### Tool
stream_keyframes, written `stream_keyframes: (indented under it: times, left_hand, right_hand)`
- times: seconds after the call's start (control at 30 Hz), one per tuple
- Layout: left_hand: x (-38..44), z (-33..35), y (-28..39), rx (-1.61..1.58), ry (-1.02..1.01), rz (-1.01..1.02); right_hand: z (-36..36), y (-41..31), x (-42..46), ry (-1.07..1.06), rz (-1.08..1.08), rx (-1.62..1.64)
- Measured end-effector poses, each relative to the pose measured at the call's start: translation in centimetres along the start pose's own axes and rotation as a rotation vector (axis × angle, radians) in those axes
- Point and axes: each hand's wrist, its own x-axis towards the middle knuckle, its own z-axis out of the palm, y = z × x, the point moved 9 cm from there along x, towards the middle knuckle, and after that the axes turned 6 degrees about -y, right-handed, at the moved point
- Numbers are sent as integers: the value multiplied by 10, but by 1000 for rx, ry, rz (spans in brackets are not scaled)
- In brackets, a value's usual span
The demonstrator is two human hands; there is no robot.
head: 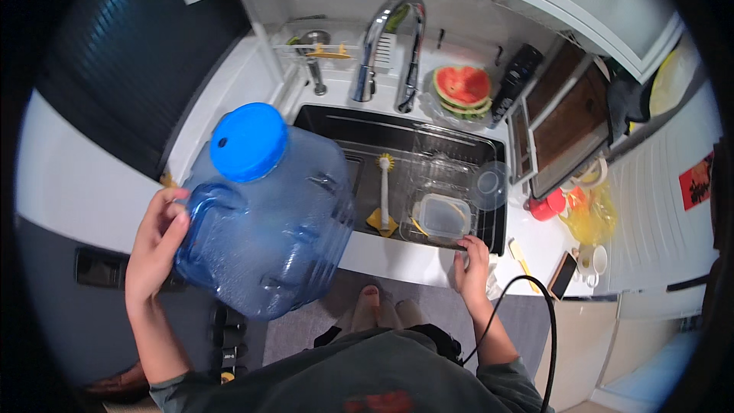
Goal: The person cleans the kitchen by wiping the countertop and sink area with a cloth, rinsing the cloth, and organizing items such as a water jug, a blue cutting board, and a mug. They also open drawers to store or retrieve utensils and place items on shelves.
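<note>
A large translucent blue water jug (275, 223) with a bright blue cap (249, 142) is at the left, overlapping the sink's left end in view. My left hand (157, 241) is at its moulded handle, fingers bent and thumb extended; whether they grip it cannot be told. My right hand (473, 268) rests its fingertips at the sink's front rim, beside a clear plastic container (444, 215). Inside the dark sink (367, 183) lie a long-handled dish brush (385, 189) and a yellow cloth or sponge (381, 223). A round clear lid (488, 183) leans at the sink's right side.
Behind the sink stand a chrome faucet (378, 40) and cut watermelon (462, 86). A knife block or dark bottle-like object (519, 80) is nearby. At right are a phone (562, 275), a white mug (596, 261), a red-lidded container (547, 205) and a yellow bag (592, 221). A black cable (553, 332) arcs beside my right arm.
</note>
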Motion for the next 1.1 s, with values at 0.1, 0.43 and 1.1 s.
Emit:
stream_keyframes:
  times: [0.1, 0.43, 1.1]
  left_hand:
    - [-8, 9, 11, -5, 36, 48]
    - [-59, -17, 36, 608, 501, 199]
    - [-43, 449, 81, 64, -206, 531]
  right_hand:
    - [-5, 22, -18, 16, 82, -90]
    - [-65, 106, -60, 168, 271, -271]
    - [-195, 223, -127, 122, 348, -77]
